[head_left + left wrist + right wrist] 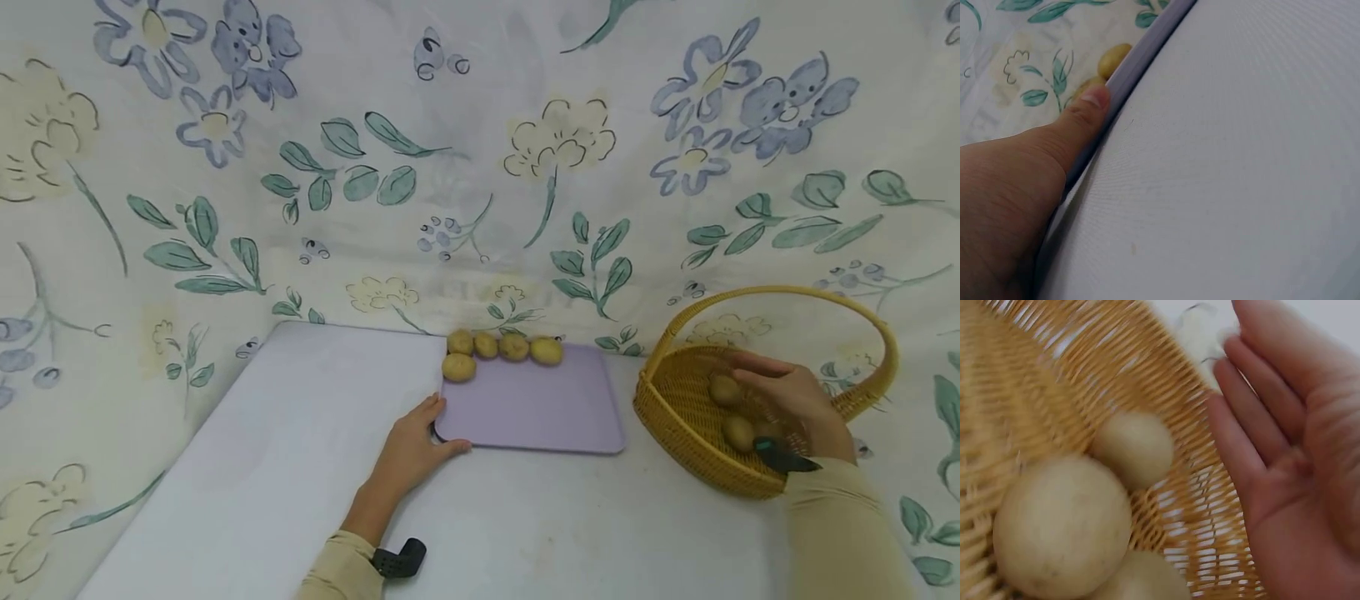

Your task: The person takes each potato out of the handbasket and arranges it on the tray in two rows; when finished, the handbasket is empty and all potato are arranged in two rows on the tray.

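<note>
My left hand [411,450] holds the near left corner of a lilac tray [534,410], its thumb along the front rim [1124,81]. Several potatoes [460,367] lie on this tray, most in a row by its back edge and one in front at the left. On the right, my right hand [798,402] reaches over a wicker basket [675,427] with a tall handle. Its fingers [1250,403] are extended and hold nothing. Below and beside it, potatoes [1063,525] rest on the woven bottom; the right wrist view shows three, one partly cut off.
Both the tray and the basket stand on a white table [555,525]. A flower-printed cloth [465,167] hangs behind and at the sides. The basket's arched handle [780,292] rises around the right hand's work area.
</note>
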`<action>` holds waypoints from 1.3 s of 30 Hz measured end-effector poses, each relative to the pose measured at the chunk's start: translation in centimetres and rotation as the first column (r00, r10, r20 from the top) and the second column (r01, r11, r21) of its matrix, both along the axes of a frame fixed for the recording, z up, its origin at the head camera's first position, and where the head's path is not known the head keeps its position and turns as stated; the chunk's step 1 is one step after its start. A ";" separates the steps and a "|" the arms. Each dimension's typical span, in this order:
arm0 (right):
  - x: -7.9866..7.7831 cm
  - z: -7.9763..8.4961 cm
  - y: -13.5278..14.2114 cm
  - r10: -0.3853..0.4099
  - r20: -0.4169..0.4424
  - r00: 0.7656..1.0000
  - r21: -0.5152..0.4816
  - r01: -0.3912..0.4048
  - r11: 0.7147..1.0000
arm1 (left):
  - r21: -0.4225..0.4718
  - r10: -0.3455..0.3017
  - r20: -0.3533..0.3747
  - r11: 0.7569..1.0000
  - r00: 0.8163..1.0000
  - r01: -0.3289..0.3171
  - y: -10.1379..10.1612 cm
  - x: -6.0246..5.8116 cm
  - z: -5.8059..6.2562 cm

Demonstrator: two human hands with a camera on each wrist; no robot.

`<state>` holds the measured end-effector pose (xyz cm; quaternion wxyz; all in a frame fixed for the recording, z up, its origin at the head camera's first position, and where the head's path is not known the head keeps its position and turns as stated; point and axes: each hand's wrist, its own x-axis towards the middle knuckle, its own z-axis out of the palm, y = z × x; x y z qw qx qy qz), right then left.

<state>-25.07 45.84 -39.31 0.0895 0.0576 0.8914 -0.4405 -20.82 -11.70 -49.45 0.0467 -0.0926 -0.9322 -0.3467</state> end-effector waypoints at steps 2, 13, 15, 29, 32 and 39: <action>-0.4 -0.6 0.1 -0.081 0.000 0.997 0.065 0.081 0.995 | 0.000 0.001 0.013 1.000 1.000 -0.001 -0.1 -0.1 0.0; -0.9 -1.8 0.0 -0.127 0.046 0.991 0.100 0.122 0.988 | 0.010 0.009 0.047 1.000 0.999 -0.010 -0.1 0.1 -0.1; -1.0 -2.0 0.0 -0.106 0.049 0.993 0.111 0.100 0.989 | 0.012 0.010 0.040 1.000 0.999 -0.010 -0.1 0.1 -0.1; -1.4 -4.6 0.9 0.052 0.019 0.998 0.222 -0.055 0.973 | 0.014 0.015 0.037 1.000 0.999 -0.015 0.0 0.2 -0.2; -1.5 -4.8 0.9 0.090 -0.018 0.996 0.286 -0.081 0.955 | 0.012 0.015 0.045 1.000 0.999 -0.015 0.0 0.2 -0.3; -1.6 -4.9 0.6 0.130 -0.123 0.984 0.441 -0.064 0.895 | 0.001 0.011 0.024 1.000 1.000 -0.011 0.0 0.3 -0.2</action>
